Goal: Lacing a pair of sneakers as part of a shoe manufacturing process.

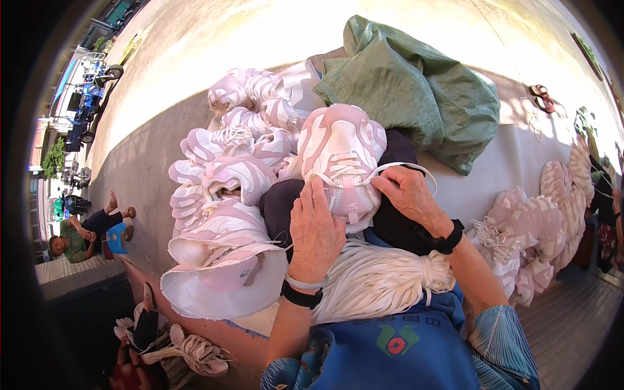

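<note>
A pink-and-white shoe upper (344,140) rests across my dark-trousered knees, its toe pointing away from me. White shoelace (426,174) runs through its eyelets, and a loose length loops out to the right. My right hand (413,198) pinches the lace beside the right eyelet row. At the left eyelet row, my left hand (317,227) lies along the upper with its fingertips closed on the lace; the exact grip is partly hidden. A thick bundle of cream laces (377,279) lies on my lap, over a blue apron (396,344).
Several matching uppers (227,175) are piled at my left, with more stacked uppers (526,227) at right. A green woven sack (416,84) lies beyond my knees. Sandals (541,99) sit far right. A seated person (84,237) is at far left; another person works at lower left.
</note>
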The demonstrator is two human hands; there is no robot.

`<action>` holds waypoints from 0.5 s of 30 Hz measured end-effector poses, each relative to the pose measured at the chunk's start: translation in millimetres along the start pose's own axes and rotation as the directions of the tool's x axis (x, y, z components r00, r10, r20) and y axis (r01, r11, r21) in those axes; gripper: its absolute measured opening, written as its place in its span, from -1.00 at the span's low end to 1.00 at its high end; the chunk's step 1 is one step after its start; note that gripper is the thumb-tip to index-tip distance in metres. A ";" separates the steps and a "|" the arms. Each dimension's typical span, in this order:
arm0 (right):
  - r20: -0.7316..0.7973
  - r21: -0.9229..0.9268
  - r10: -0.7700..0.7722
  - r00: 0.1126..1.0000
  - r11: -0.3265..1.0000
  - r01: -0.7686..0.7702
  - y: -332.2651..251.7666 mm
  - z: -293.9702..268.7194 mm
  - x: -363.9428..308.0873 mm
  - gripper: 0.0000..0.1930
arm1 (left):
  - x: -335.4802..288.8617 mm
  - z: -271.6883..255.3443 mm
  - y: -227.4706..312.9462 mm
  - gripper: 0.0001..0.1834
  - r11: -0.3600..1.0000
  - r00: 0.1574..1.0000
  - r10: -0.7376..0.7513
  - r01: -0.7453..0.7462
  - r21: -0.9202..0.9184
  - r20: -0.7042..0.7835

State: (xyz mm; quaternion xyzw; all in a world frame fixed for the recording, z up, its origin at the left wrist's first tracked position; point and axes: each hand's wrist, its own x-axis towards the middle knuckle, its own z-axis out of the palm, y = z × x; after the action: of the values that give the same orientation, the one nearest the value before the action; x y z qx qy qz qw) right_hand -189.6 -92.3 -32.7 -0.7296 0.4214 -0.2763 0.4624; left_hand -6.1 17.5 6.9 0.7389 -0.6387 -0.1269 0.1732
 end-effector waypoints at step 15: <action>0.001 -0.005 0.008 1.000 1.000 -0.008 1.6 0.3 1.1 -0.73 | 1.4 0.0 -0.4 -0.14 1.000 1.000 0.012 -0.012 -0.004 -0.009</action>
State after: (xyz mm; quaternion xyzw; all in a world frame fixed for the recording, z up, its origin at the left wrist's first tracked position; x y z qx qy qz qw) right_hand -189.4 -93.5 -34.3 -0.7293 0.4245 -0.2730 0.4619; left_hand -5.6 16.2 6.8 0.7351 -0.6422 -0.1238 0.1785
